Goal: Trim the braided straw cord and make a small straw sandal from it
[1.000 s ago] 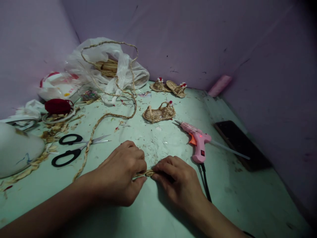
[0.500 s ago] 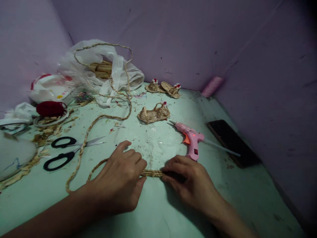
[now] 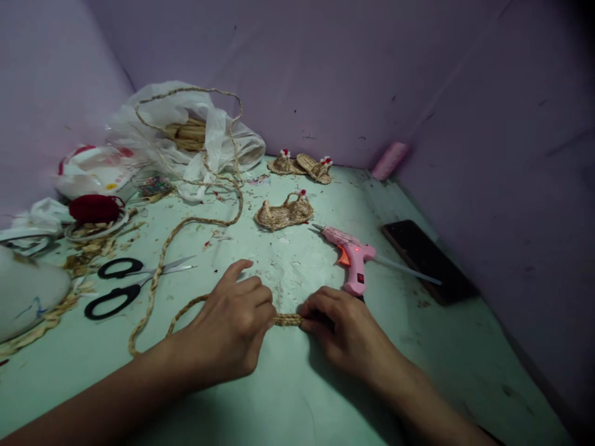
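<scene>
A short flat strip of braided cord (image 3: 288, 319) stretches between my two hands, low in the middle of the view. My left hand (image 3: 237, 322) is closed on its left end, with the index finger raised. My right hand (image 3: 344, 322) pinches the right end. From behind my left hand the long braided cord (image 3: 160, 266) loops over the table and up to a white plastic bag. Just beyond my right hand lies a pink glue gun (image 3: 351, 254) with a glue stick in it and a small red light on.
Black-handled scissors (image 3: 125, 291) lie left, a dark phone (image 3: 427, 260) right. A small woven slipper (image 3: 283, 214) is ahead, with more slippers (image 3: 302, 166) behind it. The plastic bag (image 3: 214, 136), red yarn (image 3: 95, 209) and fibre scraps fill the back left. Purple walls (image 3: 316, 74) enclose the table.
The view has shifted slightly. My left hand has slid a little to the right along the strip, so less of it shows between my hands.
</scene>
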The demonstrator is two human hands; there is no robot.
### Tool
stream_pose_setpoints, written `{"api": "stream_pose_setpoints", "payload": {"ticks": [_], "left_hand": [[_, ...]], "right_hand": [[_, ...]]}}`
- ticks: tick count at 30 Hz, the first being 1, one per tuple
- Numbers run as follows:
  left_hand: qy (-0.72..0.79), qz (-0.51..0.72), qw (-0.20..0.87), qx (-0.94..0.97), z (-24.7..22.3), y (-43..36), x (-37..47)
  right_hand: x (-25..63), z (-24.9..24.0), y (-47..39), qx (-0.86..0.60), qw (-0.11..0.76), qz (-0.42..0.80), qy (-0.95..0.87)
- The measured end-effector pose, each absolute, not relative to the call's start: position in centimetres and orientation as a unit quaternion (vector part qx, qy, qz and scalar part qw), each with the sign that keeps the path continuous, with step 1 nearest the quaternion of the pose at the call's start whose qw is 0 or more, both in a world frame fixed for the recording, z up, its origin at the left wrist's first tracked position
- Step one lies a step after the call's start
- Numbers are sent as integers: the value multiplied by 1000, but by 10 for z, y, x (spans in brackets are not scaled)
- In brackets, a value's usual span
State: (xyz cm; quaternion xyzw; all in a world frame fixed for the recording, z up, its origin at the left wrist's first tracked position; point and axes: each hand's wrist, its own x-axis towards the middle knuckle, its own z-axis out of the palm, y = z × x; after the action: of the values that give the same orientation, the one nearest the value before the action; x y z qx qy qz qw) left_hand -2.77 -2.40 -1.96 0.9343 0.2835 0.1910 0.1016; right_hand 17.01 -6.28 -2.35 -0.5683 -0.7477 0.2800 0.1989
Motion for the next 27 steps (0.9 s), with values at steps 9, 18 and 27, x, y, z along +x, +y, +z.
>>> {"api": "stream_pose_setpoints", "payload": {"ticks": [9, 18, 27], "left_hand": [[330, 169, 150, 917, -16, -31, -14], [271, 122, 132, 946, -14, -22, -5], [219, 142, 165, 951, -16, -18, -8]], "right_hand": [[175, -17, -63, -564, 227, 296, -737], [180, -20, -59, -560, 154, 251, -774], [180, -27, -55, -519, 197, 227, -800]]}}
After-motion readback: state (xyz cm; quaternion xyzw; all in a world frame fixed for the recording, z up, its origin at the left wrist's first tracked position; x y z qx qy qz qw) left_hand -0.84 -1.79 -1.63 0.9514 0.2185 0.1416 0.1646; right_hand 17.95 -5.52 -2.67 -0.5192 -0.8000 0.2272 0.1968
